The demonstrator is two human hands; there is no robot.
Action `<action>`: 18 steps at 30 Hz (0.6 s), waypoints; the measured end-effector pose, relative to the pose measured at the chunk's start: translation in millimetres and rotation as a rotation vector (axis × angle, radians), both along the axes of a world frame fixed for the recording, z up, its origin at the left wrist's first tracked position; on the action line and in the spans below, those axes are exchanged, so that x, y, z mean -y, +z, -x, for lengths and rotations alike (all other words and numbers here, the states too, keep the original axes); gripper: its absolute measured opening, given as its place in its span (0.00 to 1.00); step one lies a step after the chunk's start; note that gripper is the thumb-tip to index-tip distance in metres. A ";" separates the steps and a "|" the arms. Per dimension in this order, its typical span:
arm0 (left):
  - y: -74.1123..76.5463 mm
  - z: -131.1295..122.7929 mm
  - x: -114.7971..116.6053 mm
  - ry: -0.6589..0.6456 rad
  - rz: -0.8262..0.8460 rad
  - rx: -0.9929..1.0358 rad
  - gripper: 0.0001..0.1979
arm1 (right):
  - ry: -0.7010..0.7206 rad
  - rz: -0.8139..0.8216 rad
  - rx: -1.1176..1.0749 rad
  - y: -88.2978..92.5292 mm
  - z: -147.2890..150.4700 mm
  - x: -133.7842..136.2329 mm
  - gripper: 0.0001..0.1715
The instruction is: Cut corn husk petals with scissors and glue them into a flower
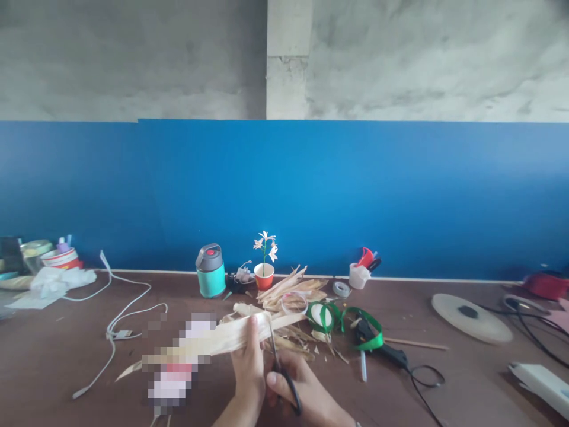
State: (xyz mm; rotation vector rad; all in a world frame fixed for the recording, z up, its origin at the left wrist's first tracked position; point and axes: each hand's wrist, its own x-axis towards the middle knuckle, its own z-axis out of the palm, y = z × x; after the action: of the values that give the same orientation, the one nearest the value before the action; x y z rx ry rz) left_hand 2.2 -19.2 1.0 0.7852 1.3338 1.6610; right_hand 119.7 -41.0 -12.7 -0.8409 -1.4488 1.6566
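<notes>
The left hand [249,370] is clenched round a long pale husk strip [222,339], which it holds above the near middle of the brown table [444,379]. The strip runs left into a blurred patch and right towards the husk pile [288,290]. The right hand [311,397] grips the scissors [284,370] through their black loops, and the blades point away from the person and meet the strip just right of the left thumb. That closeness looks like the main risk, since a closing blade could nick the thumb or the fingers wrapped behind the strip. The strip seems dry and fibrous, so it may split along its length instead of cutting cleanly. Its long left end hangs unsupported and could twist the cut off line. The glue gun [382,351] and its black cable lie near on the right, where a moving forearm might snag them. At the far edge, a teal flask [210,271] stands with its lid on and its contents hidden. Just to its right, an orange paper cup [264,276] holds a thin stem with pale flowers. Further right, a white cup [358,276] holds red-handled and dark-handled tools. At the far left, stacked tubs [62,258] hold things too small to tell.
</notes>
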 end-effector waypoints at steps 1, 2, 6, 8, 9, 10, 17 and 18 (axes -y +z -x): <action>-1.1 -1.6 0.6 0.021 0.007 -0.007 0.23 | -0.026 -0.009 0.007 -0.5 1.9 0.6 0.29; -2.5 -3.3 1.0 0.049 0.011 -0.014 0.23 | -0.054 -0.019 0.009 -0.9 3.6 0.8 0.29; -8.5 -8.9 0.1 0.042 -0.025 0.029 0.24 | -0.132 -0.036 -0.066 -3.9 8.1 -1.4 0.27; -10.8 -9.7 -0.7 0.045 -0.028 0.041 0.25 | -0.151 -0.013 -0.110 -5.9 9.6 -2.2 0.27; -11.6 -9.6 -0.9 0.049 -0.030 0.041 0.24 | -0.157 -0.004 -0.120 -6.6 10.1 -2.3 0.27; -12.3 -9.2 -1.0 0.054 -0.034 0.040 0.24 | -0.160 -0.001 -0.122 -6.9 10.4 -2.1 0.27; -15.2 -6.3 -0.9 0.061 -0.036 0.049 0.24 | -0.171 -0.022 -0.109 -9.7 11.0 -1.2 0.26; -15.4 -6.1 -1.2 0.057 -0.032 0.055 0.24 | -0.176 -0.022 -0.111 -10.8 11.3 -1.4 0.27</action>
State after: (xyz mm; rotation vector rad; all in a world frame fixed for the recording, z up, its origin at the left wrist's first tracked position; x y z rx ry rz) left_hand 8.2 -18.0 -14.4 0.7211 1.3055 1.7402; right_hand 108.4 -39.6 -23.5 -0.8266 -1.2778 1.5284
